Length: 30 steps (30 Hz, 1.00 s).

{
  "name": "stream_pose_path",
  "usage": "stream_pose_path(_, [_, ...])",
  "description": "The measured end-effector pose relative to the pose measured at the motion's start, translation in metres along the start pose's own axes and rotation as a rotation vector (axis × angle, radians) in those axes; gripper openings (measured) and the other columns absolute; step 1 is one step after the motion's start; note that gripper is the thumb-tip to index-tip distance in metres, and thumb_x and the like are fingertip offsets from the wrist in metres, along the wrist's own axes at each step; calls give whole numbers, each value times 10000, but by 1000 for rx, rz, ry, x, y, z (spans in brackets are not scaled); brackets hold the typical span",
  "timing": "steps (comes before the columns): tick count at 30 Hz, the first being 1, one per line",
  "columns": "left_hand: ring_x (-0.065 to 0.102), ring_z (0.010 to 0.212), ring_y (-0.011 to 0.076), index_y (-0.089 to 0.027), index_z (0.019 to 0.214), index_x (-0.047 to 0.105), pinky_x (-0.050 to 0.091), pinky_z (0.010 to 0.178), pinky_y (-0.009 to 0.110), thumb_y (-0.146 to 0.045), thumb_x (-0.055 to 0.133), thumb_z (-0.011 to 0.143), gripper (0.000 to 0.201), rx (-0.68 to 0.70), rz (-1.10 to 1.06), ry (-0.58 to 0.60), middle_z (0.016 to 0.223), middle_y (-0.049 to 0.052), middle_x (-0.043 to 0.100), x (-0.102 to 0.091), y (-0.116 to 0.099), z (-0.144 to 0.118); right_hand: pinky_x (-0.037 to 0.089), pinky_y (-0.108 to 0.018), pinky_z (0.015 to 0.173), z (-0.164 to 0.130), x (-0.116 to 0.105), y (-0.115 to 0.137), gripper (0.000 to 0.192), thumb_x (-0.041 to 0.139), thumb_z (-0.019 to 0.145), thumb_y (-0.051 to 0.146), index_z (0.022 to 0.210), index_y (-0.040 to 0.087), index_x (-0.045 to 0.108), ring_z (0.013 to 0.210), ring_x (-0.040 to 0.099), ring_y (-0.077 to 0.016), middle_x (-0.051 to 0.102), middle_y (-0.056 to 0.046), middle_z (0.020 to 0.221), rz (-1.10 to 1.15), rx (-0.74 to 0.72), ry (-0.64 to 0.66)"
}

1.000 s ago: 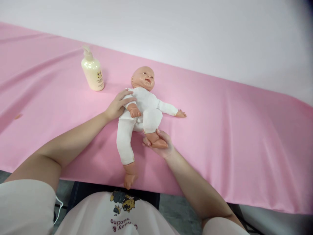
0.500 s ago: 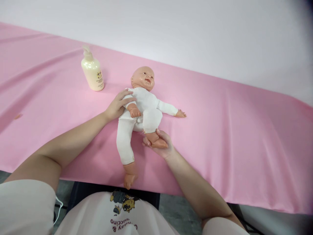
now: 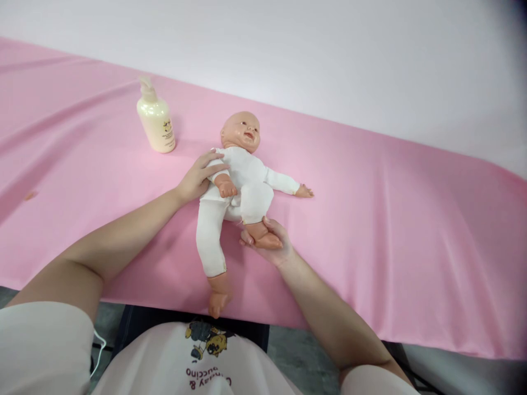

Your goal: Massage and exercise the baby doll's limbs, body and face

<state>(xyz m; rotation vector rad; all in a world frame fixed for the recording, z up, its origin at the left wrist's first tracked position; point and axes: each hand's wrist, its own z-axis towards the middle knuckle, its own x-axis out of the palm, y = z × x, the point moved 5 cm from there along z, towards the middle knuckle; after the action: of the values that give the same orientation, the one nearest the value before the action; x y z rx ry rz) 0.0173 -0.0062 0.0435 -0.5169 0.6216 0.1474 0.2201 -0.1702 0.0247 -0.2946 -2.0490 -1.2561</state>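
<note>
A baby doll (image 3: pixel 251 170) with a white cloth body lies face up, its head away from me. My left hand (image 3: pixel 200 174) is closed around the doll's upper arm and side on the left, the fingers lying over the white sleeve. Under the bent leg, my right hand (image 3: pixel 274 244) grips the doll's foot (image 3: pixel 263 235) at the ankle, thumb on one side and fingertips on the other. The doll's other leg (image 3: pixel 211 238) stretches toward me, its foot at the table's near edge. Its arm on the right is spread out over the cloth.
A pink cloth (image 3: pixel 349 219) covers the table, with folds at the right. A pale yellow pump bottle (image 3: pixel 156 122) stands upright behind my left hand. Far left, a small orange-brown spot (image 3: pixel 30 195) shows on the cloth. A white wall (image 3: pixel 329 55) rises behind.
</note>
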Motion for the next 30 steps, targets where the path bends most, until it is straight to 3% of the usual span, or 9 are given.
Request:
stream_pose_path(22, [428,1516,290,-296,1347,668,344,1265,594,-355,505,1029,363,-32,10,16,1500,127,567,0,0,1,482,-326,670,-1,3,1,349,723,764,499,904,181,694,574,519,-108,709,-39,872,11,6,-15])
stream_pose_path(30, [446,1503,283,-288,1333,674,345,1267,593,-342,526,1018,353,-37,9,7,1488,126,580,-1,-1,2,479,-335,676,-1,2,1,342,703,782,505,880,179,673,575,514,-113,684,-28,793,-4,1,-11])
